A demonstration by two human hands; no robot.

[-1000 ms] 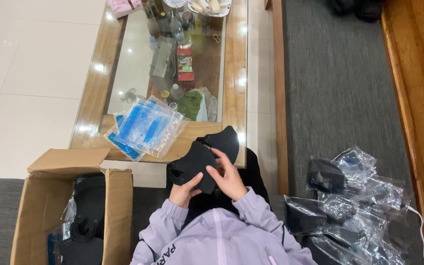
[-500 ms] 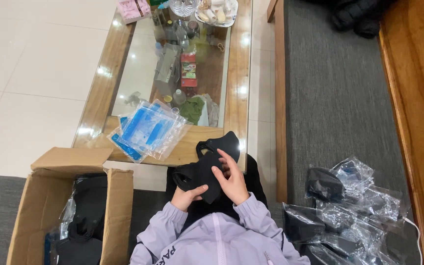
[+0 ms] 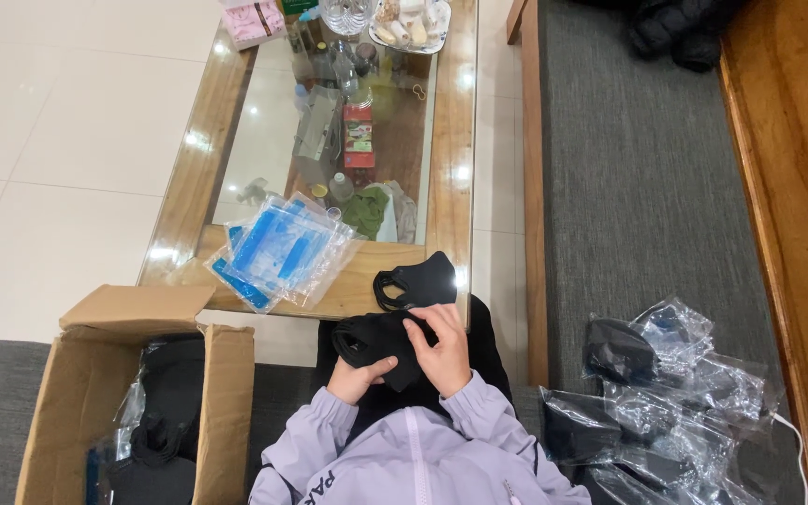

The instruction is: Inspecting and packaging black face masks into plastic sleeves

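The right hand (image 3: 443,351) lies curled over the top of a black fabric mask (image 3: 378,339), fingers partly closed and pressing its upper edge; the left hand (image 3: 359,377) grips the lower edge from beneath, closed around the fabric. The mask sits over the person's lap, just short of the near edge of the table (image 3: 451,178), and appears folded or stacked; how many layers it has cannot be told. To handle this step well, keep both edges aligned between the hands, press the fold flat with the upper fingers, and keep the ear loops tucked inside so that nothing catches. A second black mask (image 3: 417,279) lies on the table's near right corner, loops showing, close to the hands but apart from them. Along the near edge, toward the left corner, a fanned stack of clear sleeves with blue inserts (image 3: 282,251) lies flat and looks unfilled. On the person's left, an open cardboard box (image 3: 58,411) stands with flaps raised; it holds dark fabric items and some clear film, loosely piled. On the right, a heap of clear plastic bags (image 3: 675,402) rests on the grey cushion (image 3: 638,187), several with a dark item inside; whether they are sealed cannot be told. The table's far end carries a dish of snacks (image 3: 409,23) and a glass (image 3: 345,14).
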